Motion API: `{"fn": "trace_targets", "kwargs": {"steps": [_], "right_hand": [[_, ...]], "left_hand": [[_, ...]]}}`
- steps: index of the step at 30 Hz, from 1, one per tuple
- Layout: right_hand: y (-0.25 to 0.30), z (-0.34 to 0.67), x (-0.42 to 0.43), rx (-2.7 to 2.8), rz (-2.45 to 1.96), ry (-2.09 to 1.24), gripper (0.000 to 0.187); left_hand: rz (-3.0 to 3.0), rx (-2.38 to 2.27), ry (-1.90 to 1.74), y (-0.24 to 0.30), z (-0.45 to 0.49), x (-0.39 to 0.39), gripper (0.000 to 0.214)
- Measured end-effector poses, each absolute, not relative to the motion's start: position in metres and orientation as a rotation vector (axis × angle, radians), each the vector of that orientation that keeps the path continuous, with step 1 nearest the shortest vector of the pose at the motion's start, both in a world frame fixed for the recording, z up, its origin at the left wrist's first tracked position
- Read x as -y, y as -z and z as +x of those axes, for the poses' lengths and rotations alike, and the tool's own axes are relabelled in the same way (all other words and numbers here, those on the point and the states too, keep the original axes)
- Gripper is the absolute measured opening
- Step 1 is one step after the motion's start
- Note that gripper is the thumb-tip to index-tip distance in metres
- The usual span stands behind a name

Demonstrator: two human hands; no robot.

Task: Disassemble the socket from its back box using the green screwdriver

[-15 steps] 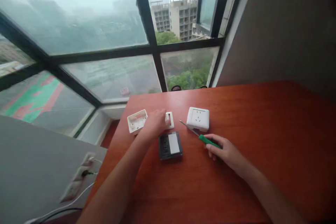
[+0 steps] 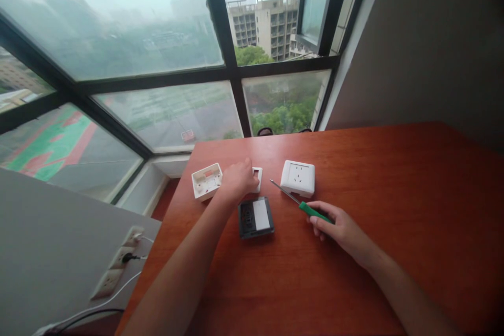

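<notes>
My left hand reaches over a white rectangular frame on the table, its fingers curled at the frame's left part and hiding much of it. In my right hand is a screwdriver with a green handle; its metal shaft points up and left, the tip just left of a white socket box. Left of my left hand lies an open white box, hollow side up. A dark grey socket or switch module with a light panel rests below my left hand.
The reddish-brown wooden table meets windows at its far side and a grey wall at the right. Beyond its left edge, wall sockets with plugs and cables sit low on the wall.
My left hand has shifted slightly right and covers more of the white frame. The right hand holds the screwdriver in nearly the same place. The view has moved a little.
</notes>
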State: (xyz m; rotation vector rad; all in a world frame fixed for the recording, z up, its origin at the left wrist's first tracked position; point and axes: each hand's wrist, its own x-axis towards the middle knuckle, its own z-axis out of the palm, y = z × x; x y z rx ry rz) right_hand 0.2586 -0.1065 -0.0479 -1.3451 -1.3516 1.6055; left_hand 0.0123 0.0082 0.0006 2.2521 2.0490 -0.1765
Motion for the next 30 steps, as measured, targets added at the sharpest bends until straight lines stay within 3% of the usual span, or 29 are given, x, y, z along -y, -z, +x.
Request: {"fn": "trace_targets", "kwargs": {"steps": [6, 13, 20, 30], "right_hand": [[0.048, 0.260, 0.107, 1.362, -1.329, -1.605, 0.044], [0.048, 0.259, 0.107, 1.357, -1.339, -1.600, 0.045], [0.040, 0.257, 0.108, 1.377, -1.349, -1.594, 0.046], [0.039, 0.258, 0.107, 1.366, -1.358, -1.598, 0.045]], "left_hand": [[2.283, -2.029, 0.012, -0.012, 0.002, -0.001, 0.031], [2.342, -1.921, -0.181, -0.032, -0.010, 0.047, 0.017], [2.380, -1.977, 0.007, -0.030, -0.007, 0.101, 0.020], [2.316, -2.022, 0.177, -0.017, 0.004, 0.100, 0.018]]}}
